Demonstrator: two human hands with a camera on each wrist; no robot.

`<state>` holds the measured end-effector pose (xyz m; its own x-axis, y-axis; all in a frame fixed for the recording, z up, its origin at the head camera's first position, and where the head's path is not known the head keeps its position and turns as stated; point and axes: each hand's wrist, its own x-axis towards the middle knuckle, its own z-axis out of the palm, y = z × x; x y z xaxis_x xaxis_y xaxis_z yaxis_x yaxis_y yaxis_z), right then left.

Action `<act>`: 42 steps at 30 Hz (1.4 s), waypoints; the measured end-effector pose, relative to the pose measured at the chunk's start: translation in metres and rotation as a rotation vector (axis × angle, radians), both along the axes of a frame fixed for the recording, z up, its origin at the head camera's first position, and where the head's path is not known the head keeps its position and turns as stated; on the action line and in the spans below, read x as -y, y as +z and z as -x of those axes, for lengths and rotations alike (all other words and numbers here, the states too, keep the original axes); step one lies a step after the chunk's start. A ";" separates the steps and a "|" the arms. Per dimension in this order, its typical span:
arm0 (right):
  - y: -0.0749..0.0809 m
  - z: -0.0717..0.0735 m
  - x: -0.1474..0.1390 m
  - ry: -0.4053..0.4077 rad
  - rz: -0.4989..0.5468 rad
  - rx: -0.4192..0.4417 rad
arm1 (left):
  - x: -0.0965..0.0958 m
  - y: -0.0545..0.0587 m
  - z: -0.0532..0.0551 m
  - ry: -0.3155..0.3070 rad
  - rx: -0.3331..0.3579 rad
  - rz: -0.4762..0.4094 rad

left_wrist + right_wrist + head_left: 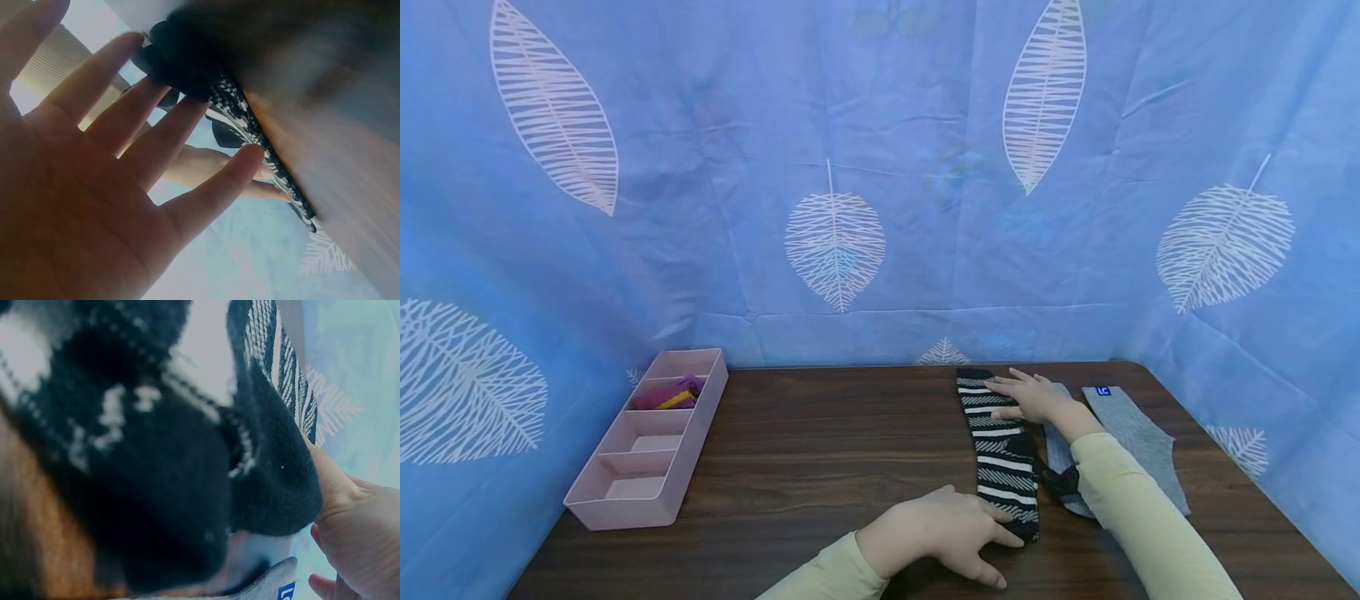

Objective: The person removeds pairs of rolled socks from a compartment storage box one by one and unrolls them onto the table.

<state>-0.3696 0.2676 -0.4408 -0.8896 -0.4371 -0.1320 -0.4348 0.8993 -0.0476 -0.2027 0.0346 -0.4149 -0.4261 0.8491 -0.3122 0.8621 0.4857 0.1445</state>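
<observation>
A black sock with white and grey stripes (1000, 450) lies lengthwise on the dark wooden table. My right hand (1033, 398) rests on its far part, fingers spread. At the near end, the fingertips of my left hand (947, 533) touch the sock; in the left wrist view the palm and straight fingers (215, 187) show beside the knit edge. A black knit piece (1060, 481) sticks out to the right of the striped sock. Close up in the right wrist view, the black heel (275, 481) bulges, and the nearer black knit is blurred.
Grey socks (1138, 442), one with a blue label, lie to the right, partly under my right forearm. On the left stands a pink divided box (692, 467) with a purple and yellow bundle (673, 395) in one compartment. A blue leaf-print curtain (910, 250) hangs behind the table.
</observation>
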 end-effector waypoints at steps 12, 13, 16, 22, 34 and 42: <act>-0.002 -0.001 -0.003 0.029 0.029 -0.036 | 0.001 0.005 0.000 -0.008 -0.085 -0.030; -0.003 -0.001 -0.004 0.029 0.036 -0.043 | 0.001 0.005 -0.001 -0.012 -0.088 -0.031; -0.003 -0.002 -0.006 0.026 0.061 -0.069 | 0.001 0.007 -0.002 -0.022 -0.096 -0.051; 0.005 -0.007 -0.005 0.022 0.079 -0.152 | 0.004 0.009 -0.006 -0.038 -0.145 -0.083; 0.035 -0.011 0.009 0.059 0.081 -0.236 | 0.015 0.025 -0.021 -0.017 -0.253 -0.059; 0.038 -0.012 0.031 0.092 0.073 -0.231 | 0.033 0.028 -0.030 -0.021 -0.267 -0.076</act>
<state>-0.3572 0.2362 -0.4026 -0.8484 -0.5189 0.1051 -0.5218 0.8530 -0.0007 -0.1727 0.0012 -0.3868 -0.4666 0.8754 -0.1263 0.8844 0.4636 -0.0540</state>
